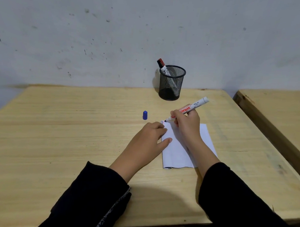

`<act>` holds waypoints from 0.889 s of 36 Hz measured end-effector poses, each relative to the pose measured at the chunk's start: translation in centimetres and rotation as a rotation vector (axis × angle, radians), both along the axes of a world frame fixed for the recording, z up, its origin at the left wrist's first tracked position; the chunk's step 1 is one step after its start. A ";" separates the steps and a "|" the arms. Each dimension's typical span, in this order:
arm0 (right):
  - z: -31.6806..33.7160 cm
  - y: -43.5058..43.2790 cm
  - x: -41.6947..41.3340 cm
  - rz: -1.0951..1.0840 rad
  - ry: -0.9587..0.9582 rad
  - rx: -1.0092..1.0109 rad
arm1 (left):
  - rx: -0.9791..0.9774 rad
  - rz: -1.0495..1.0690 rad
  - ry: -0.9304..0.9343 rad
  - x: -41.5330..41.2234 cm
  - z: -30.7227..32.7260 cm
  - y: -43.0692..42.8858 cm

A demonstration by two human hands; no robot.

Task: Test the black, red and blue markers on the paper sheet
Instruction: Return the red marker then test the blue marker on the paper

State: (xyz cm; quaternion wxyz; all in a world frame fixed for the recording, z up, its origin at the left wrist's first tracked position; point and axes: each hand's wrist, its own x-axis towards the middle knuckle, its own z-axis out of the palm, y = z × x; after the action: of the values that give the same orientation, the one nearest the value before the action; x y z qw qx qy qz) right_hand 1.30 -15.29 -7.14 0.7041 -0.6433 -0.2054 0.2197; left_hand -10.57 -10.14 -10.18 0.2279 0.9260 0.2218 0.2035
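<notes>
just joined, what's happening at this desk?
A person is trying out markers on a paper sheet. The right hand holds an uncapped marker with its tip at the sheet's far left corner, where short red and dark strokes show. The left hand lies flat, pinning the sheet's left edge. A blue cap stands on the table nearby. Two capped markers sit in the mesh cup by the wall.

Table (pixel 74 135): my desk looks like pale wood — matt, grain showing.
Paper sheet (pixel 176 150): thin white paper, smooth, creased by folds.
Marker (pixel 190 108) in my grip: glossy white plastic barrel.
Blue cap (pixel 145 115): smooth plastic.
Pen cup (pixel 171 83): black wire mesh — metal, dull.
Sleeves (pixel 91 197): black cloth, matt.
Wall (pixel 115 32): rough, scuffed paint.
</notes>
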 end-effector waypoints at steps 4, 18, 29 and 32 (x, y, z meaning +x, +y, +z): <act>-0.1 0.1 0.1 -0.006 -0.034 -0.024 | -0.010 0.001 0.010 0.0 0.2 0.0; -0.2 0.4 0.2 0.001 -0.045 -0.030 | -0.005 -0.001 0.016 0.0 0.1 0.1; -0.1 0.0 1.0 -0.076 0.185 0.138 | -0.018 -0.007 0.027 0.0 0.0 0.3; 0.0 -0.2 1.0 -0.089 0.216 0.180 | -0.016 -0.005 0.044 -0.1 0.0 0.1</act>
State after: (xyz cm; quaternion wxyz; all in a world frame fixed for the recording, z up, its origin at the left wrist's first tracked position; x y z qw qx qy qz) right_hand 2.33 -15.51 -7.11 0.7859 -0.5587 -0.1185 0.2371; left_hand -10.64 -10.02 -10.14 0.2309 0.9289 0.2261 0.1809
